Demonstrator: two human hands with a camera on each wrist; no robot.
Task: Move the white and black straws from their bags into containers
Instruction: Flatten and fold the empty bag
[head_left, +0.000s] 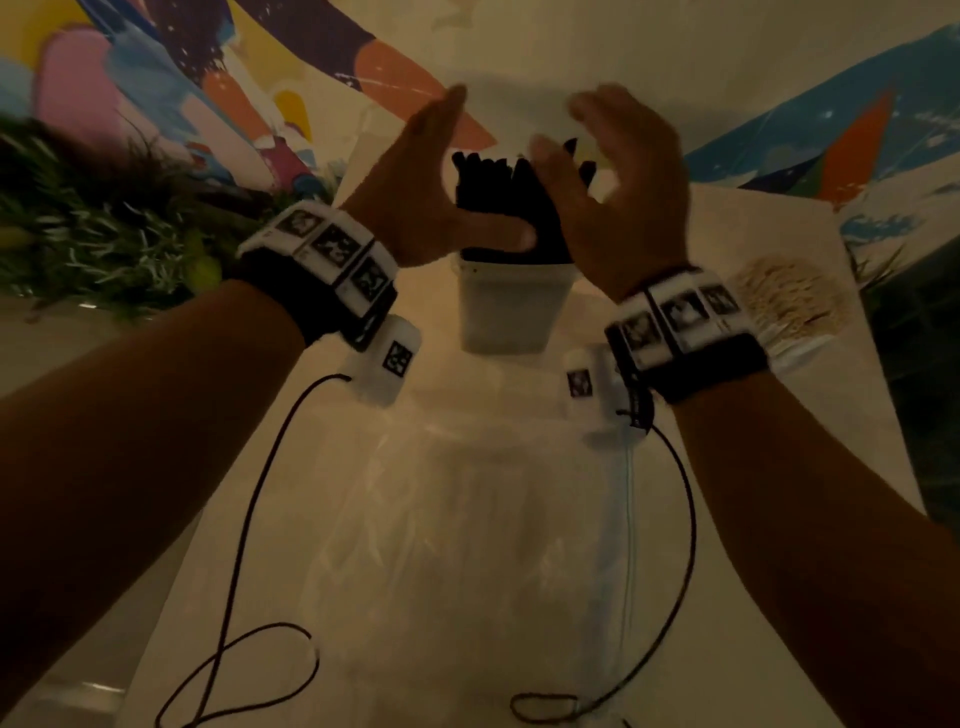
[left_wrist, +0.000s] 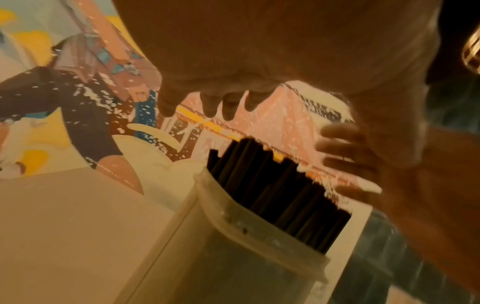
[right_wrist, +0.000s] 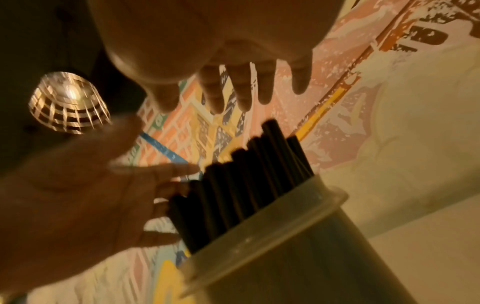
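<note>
Both forearms are bare, with no sleeves in view. Each wrist wears a black strap (head_left: 717, 364) topped by a band of white blocks (head_left: 332, 244) printed with black-and-white square markers. A small white camera box (head_left: 387, 361) with one such marker hangs under each wrist, and a thin black cable (head_left: 244, 525) trails from it.

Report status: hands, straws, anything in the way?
Left hand and right hand open, flanking black straws. Straws upright in translucent container. No grip. Empty clear bag lies nearer; nothing blocking.
</note>
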